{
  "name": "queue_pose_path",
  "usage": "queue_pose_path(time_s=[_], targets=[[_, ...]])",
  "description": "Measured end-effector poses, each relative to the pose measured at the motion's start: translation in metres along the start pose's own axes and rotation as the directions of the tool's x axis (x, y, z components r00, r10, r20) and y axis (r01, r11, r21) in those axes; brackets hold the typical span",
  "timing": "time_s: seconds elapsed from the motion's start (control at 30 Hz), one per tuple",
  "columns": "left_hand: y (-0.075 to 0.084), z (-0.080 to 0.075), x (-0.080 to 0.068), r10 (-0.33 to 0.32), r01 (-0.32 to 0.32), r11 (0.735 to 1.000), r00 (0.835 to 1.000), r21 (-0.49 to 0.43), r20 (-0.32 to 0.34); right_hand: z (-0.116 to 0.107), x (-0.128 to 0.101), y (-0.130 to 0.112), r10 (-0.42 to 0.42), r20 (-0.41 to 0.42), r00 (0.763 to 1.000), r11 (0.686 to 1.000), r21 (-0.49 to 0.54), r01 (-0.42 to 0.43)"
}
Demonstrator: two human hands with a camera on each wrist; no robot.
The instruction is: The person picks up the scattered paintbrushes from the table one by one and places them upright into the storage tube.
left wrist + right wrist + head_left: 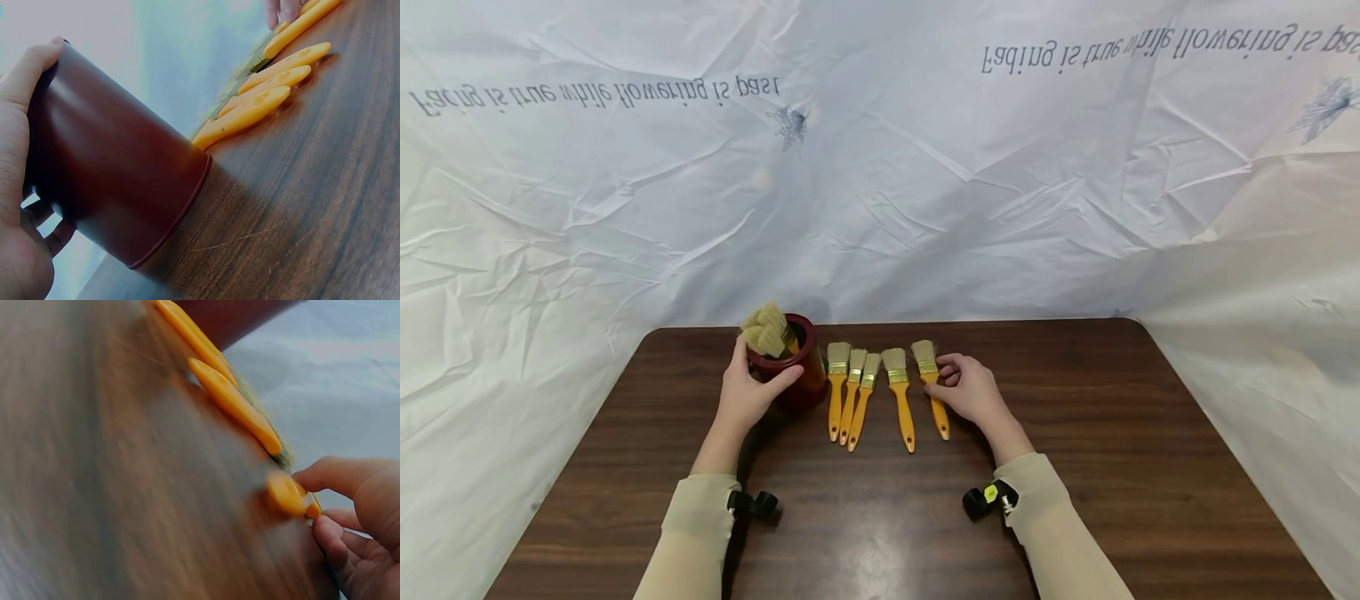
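Observation:
My left hand (pixel 747 395) grips a dark red cylindrical pot (pixel 807 382) at the back left of the table, thumb across its near side. Several paintbrushes (pixel 767 329) stand in it, pale bristles up, their handles mostly hidden. In the left wrist view the pot (pixel 125 150) stands with its base on the wood. At the right end of a row of brushes, my right hand (pixel 973 390) pinches the handle of a flat paintbrush (pixel 939 417) between thumb and fingers. That brush's orange handle (pixel 286 495) shows between the fingertips in the right wrist view.
Between the hands lie a paintbrush (pixel 901 408) on its own and three closer together beside the pot, including the leftmost brush (pixel 836 400). All point bristles away. Behind the brown wooden table (pixel 880 517) hangs a wrinkled white sheet (pixel 880 208) with printed writing.

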State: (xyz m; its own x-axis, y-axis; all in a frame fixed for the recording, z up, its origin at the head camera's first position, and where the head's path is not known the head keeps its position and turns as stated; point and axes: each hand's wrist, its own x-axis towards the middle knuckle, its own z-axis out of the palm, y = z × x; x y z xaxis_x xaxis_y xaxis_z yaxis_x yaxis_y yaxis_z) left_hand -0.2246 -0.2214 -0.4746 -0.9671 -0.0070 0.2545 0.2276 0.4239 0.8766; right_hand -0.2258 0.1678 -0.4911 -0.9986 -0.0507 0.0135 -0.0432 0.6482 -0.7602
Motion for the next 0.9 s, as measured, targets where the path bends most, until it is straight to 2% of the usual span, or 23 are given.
queue_pose_path(time_s=[0.33,0.63,0.77,0.9], targets=[[0.002,0.000,-0.001,0.001,-0.001,1.000,1.000,-0.004,0.004,-0.012,-0.001,0.008,0.017,0.038,0.999,0.999,-0.032,-0.016],[0.003,-0.001,-0.003,-0.011,0.011,1.000,1.000,-0.015,0.006,-0.015,-0.002,0.008,-0.001,0.023,1.000,0.999,-0.040,0.002],[0.002,0.000,-0.002,0.002,-0.002,1.000,1.000,-0.012,-0.001,-0.017,-0.002,0.009,0.008,0.017,1.000,1.000,0.002,-0.008],[0.002,0.001,-0.002,0.011,-0.011,1.000,1.000,-0.017,-0.002,-0.019,-0.002,0.010,0.023,0.012,1.000,0.993,0.113,-0.024]])
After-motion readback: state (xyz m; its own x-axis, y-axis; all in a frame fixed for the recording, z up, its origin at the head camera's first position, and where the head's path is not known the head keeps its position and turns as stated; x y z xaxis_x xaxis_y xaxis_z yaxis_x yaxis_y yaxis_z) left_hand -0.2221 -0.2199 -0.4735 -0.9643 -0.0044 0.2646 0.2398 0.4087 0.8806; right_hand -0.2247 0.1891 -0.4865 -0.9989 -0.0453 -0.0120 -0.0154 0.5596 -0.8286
